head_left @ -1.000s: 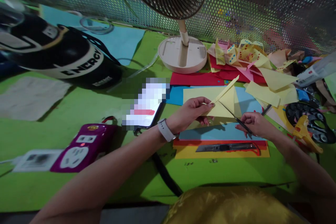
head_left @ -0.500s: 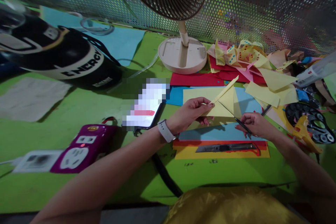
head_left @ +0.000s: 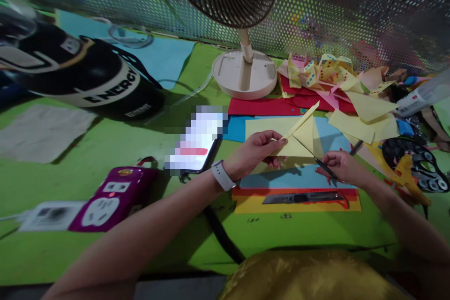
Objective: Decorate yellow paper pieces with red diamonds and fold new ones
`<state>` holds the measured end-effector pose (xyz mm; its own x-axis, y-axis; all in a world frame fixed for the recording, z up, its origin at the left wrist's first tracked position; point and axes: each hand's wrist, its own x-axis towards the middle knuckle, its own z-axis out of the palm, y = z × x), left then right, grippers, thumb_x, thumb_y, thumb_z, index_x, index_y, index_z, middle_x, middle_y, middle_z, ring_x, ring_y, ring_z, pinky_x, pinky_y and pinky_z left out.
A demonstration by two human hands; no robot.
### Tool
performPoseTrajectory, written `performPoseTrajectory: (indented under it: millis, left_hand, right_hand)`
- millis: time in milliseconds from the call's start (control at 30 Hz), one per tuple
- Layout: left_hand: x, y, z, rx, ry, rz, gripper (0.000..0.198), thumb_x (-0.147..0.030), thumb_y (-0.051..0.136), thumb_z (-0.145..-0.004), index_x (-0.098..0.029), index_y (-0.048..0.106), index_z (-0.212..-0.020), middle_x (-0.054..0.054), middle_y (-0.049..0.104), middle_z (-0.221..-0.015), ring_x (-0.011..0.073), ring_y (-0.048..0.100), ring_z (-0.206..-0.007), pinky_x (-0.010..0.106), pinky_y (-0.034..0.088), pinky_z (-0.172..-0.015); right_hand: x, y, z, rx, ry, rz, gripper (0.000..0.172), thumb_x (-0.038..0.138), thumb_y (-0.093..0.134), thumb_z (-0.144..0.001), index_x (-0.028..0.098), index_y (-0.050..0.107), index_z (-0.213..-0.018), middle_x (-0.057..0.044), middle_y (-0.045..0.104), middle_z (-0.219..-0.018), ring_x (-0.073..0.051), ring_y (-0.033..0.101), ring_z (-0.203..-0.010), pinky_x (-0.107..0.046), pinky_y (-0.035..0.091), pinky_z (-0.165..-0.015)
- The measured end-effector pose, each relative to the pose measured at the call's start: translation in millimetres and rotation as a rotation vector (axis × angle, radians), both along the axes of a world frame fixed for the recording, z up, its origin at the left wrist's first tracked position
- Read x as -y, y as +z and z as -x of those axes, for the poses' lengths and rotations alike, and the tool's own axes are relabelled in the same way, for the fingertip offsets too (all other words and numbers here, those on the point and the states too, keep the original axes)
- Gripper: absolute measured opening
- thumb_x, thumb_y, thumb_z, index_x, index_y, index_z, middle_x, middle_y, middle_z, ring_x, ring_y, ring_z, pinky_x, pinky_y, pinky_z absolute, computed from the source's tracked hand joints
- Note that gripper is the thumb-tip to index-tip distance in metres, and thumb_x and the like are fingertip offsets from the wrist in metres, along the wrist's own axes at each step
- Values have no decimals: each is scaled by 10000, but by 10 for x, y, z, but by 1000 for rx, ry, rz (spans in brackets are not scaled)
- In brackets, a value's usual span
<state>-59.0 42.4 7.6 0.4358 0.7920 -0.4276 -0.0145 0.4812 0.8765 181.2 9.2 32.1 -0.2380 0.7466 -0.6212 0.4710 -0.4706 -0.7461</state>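
My left hand [head_left: 253, 151] pinches a folded yellow paper triangle [head_left: 303, 137] and holds it up over a blue sheet [head_left: 295, 177]. My right hand [head_left: 342, 167] is closed round a thin dark tool [head_left: 325, 168], whose tip meets the lower edge of the yellow paper. A grey watch [head_left: 222, 174] sits on my left wrist. A utility knife [head_left: 302, 197] lies on red and yellow sheets just in front of both hands.
A desk fan [head_left: 242, 72] stands behind the papers on the green table [head_left: 105, 145]. A phone [head_left: 195, 143], a purple power strip [head_left: 105, 197] and a black helmet [head_left: 77, 75] lie to the left. Paper scraps [head_left: 355, 103], a glue gun [head_left: 409, 176] and a palette [head_left: 418, 161] crowd the right.
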Motion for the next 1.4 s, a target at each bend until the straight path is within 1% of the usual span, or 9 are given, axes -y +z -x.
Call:
performPoseTrajectory:
  millis: [700, 867, 967, 1000, 1067, 1167, 1233, 1300, 1400]
  left_hand:
    - [-8, -32, -11, -30, -2, 0, 182, -313, 637, -867, -179, 526, -810, -54, 594, -490, 67, 576, -408, 143, 449, -423]
    - [-59, -27, 25, -28, 12, -13, 199, -325, 669, -831, -171, 545, -816, -43, 598, -508, 64, 573, -422, 138, 442, -430]
    - [-125, -29, 77, -37, 44, -24, 246, -352, 717, -782, -165, 559, -802, -45, 593, -534, 57, 566, -434, 139, 447, -444]
    - [-146, -25, 95, -45, 43, -25, 258, -362, 726, -770, -162, 565, -801, -41, 598, -548, 57, 568, -442, 138, 446, -445]
    - [-178, -8, 125, -64, 6, -43, 278, -383, 735, -756, -155, 583, -805, -35, 599, -553, 54, 552, -434, 133, 424, -424]
    - [-191, 43, 146, -110, -91, -116, 295, -404, 743, -748, -149, 597, -778, -47, 548, -469, 34, 435, -349, 125, 308, -341]
    - [-181, 81, 142, -146, -140, -154, 295, -388, 766, -728, -155, 591, -768, -61, 514, -422, 28, 373, -320, 128, 242, -319]
    - [-165, 111, 129, -168, -163, -172, 299, -358, 797, -695, -160, 586, -770, -68, 509, -416, 30, 367, -318, 133, 241, -322]
    - [-147, 135, 104, -176, -157, -196, 312, -351, 816, -666, -161, 585, -755, -74, 503, -424, 35, 380, -326, 143, 279, -333]
  right_hand:
    - [26, -86, -79, 36, 71, -60, 463, 567, 766, -611, 186, 513, -682, 55, 571, -467, -54, 423, -366, -191, 306, -385]
    - [-30, 6, -190, 51, 142, -26, 443, 549, 760, -633, 184, 520, -706, 41, 605, -505, -41, 378, -338, -191, 281, -356]
    - [-117, 80, -388, 112, 207, -60, 434, 546, 761, -631, 177, 546, -710, 14, 628, -557, -66, 448, -392, -211, 337, -394]
    - [-150, 96, -466, 145, 204, -105, 428, 550, 752, -639, 174, 565, -720, -1, 643, -591, -84, 491, -435, -223, 363, -422]
    - [-210, 111, -607, 259, 154, -294, 403, 549, 727, -667, 173, 599, -737, -26, 659, -662, -127, 564, -550, -247, 401, -496]
    - [-265, 98, -720, 610, 188, -601, 298, 484, 667, -745, 188, 634, -739, -54, 663, -773, -181, 603, -697, -273, 395, -572]
    - [-278, 75, -724, 872, 257, -710, 253, 451, 642, -765, 198, 649, -745, -76, 663, -854, -206, 606, -748, -280, 364, -575]
    - [-284, 52, -707, 1050, 291, -708, 273, 476, 634, -763, 204, 659, -778, -93, 668, -873, -227, 610, -755, -280, 329, -556]
    - [-296, 47, -716, 1128, 316, -607, 334, 532, 612, -769, 209, 656, -843, -88, 683, -792, -245, 618, -729, -278, 290, -530]
